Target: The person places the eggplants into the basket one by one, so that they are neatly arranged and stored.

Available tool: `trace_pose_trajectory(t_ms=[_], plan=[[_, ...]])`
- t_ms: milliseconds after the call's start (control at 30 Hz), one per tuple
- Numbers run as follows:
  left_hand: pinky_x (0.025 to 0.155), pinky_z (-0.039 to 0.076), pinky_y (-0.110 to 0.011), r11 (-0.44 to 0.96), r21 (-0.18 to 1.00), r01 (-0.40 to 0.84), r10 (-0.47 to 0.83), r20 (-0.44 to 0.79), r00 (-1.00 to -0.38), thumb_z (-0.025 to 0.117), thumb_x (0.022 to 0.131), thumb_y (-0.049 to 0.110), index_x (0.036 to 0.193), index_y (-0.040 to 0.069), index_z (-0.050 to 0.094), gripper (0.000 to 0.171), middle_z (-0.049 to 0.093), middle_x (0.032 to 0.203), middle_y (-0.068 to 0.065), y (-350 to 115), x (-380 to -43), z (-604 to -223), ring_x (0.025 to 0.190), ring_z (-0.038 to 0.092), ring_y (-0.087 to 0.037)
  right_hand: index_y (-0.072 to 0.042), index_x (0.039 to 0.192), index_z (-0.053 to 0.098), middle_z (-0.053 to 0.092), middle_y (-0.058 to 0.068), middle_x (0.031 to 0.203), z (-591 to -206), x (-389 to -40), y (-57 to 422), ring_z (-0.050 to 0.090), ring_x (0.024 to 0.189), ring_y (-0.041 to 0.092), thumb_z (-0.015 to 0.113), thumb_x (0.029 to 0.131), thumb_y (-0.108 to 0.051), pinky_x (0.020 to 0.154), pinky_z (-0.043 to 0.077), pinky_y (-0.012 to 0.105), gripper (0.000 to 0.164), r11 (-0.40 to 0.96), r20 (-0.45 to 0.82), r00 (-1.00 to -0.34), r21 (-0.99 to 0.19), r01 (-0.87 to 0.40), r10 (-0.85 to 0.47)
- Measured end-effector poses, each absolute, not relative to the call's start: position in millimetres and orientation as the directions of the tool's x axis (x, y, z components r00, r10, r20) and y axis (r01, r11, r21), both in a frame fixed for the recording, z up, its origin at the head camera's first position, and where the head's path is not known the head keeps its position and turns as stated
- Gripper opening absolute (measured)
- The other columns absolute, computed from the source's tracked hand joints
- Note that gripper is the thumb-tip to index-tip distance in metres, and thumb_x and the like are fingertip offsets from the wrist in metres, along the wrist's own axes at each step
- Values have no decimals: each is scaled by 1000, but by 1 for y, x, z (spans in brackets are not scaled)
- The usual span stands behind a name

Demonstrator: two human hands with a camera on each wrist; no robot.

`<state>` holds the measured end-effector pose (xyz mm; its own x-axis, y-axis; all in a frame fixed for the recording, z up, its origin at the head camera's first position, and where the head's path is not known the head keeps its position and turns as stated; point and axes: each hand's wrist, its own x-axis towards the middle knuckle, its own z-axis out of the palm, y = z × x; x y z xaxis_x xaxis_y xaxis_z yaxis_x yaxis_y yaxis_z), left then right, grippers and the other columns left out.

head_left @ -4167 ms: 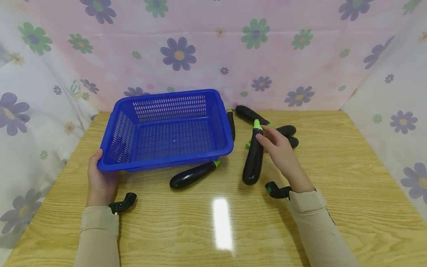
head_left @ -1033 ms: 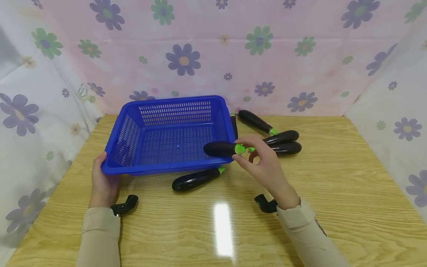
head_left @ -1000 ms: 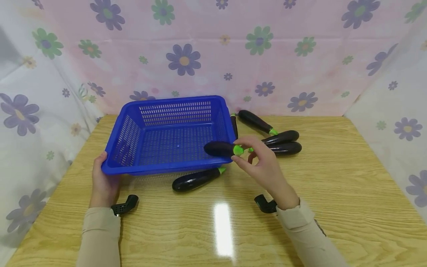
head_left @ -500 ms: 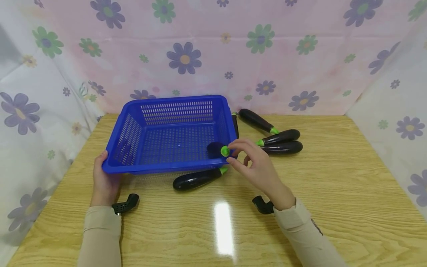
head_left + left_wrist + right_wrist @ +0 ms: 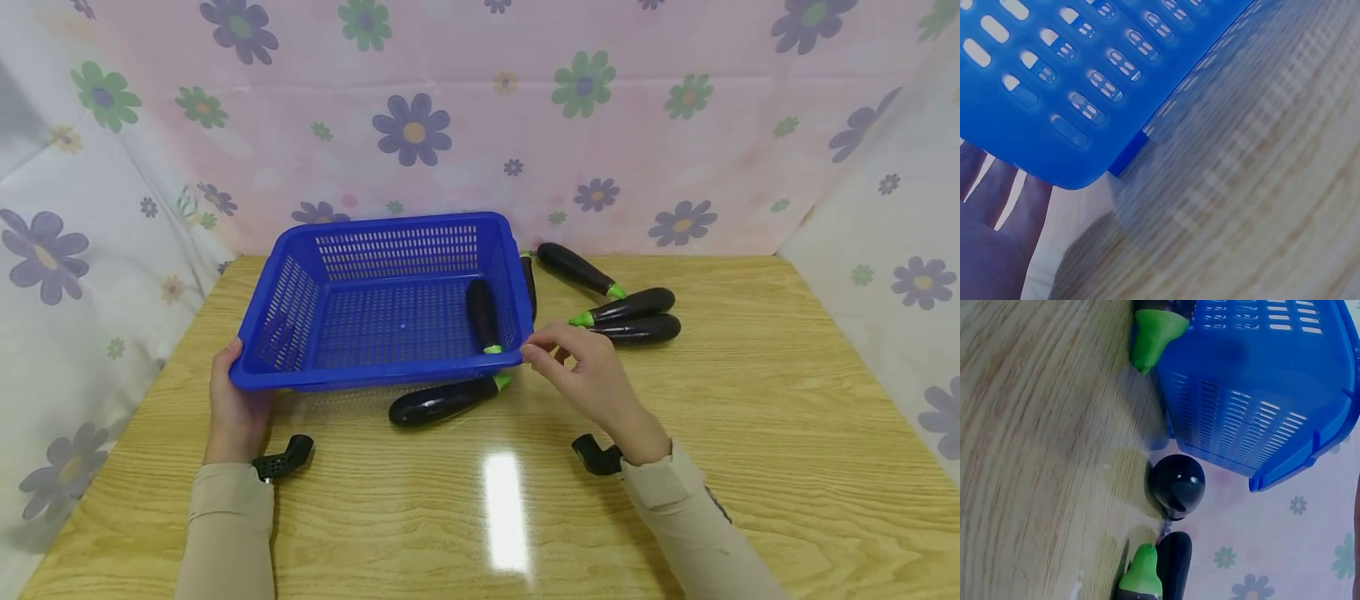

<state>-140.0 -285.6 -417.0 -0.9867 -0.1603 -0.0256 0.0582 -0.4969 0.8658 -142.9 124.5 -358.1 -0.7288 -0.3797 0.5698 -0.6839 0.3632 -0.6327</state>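
My left hand (image 5: 236, 404) holds the near left corner of a blue perforated plastic basket (image 5: 390, 371), thumb on the rim and fingers under it; the basket's near side is raised off the table. In the left wrist view, fingers (image 5: 1004, 206) show behind the basket wall. Inside, at the right end, lies an eggplant (image 5: 482, 312) with its green stem toward me. Beside the near right corner, my right hand (image 5: 588, 375) is loosely curled, fingertips close to the rim, holding nothing. Whether they touch it, I cannot tell.
One eggplant (image 5: 442, 403) lies in front of the basket, partly beneath its raised edge. Another eggplant (image 5: 529, 283) is half hidden behind its right side. Farther right rest a back eggplant (image 5: 573, 268) and two more, an upper eggplant (image 5: 633, 307) and a lower eggplant (image 5: 641, 330).
My right hand carried an eggplant leftward over the basket and let it go; it now lies inside. The hand has drawn back slightly right. My left hand keeps hold of the basket.
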Motion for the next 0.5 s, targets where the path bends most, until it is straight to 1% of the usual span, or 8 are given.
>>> trace_pose_trajectory(t_ms=[100, 233, 367, 500], plan=[[97, 17, -28, -504, 862, 63, -163, -23, -986, 42, 89, 40, 134, 15, 41, 52, 48, 129, -2, -285, -141, -418, 117, 40, -16, -10, 88, 67, 63, -6, 79, -366, -148, 129, 55, 70, 3, 62, 83, -10, 60, 46, 25, 7, 360, 557, -732, -639, -680, -393], [97, 18, -28, -517, 853, 65, -160, -22, -987, 43, 89, 40, 134, 14, 41, 51, 49, 128, -2, -285, -141, -419, 115, 41, -16, -11, 90, 68, 65, -7, 80, -368, -150, 134, 57, 69, 5, 60, 85, -12, 58, 47, 26, 9, 354, 528, -739, -654, -668, -418], [96, 18, -28, -519, 852, 68, -153, -14, -988, 43, 89, 39, 134, 14, 40, 52, 48, 129, -3, -285, -140, -419, 116, 41, -16, -13, 95, 67, 65, -9, 79, -365, -151, 138, 58, 69, 5, 58, 87, -16, 59, 47, 28, 13, 371, 446, -764, -686, -626, -466], [96, 18, -28, -526, 846, 86, -163, -1, -987, 44, 89, 38, 133, 12, 41, 51, 52, 125, -3, -285, -141, -419, 113, 44, -16, -18, 97, 67, 65, -12, 80, -363, -152, 143, 58, 72, 4, 56, 88, -21, 63, 47, 28, 15, 395, 348, -768, -701, -594, -538]])
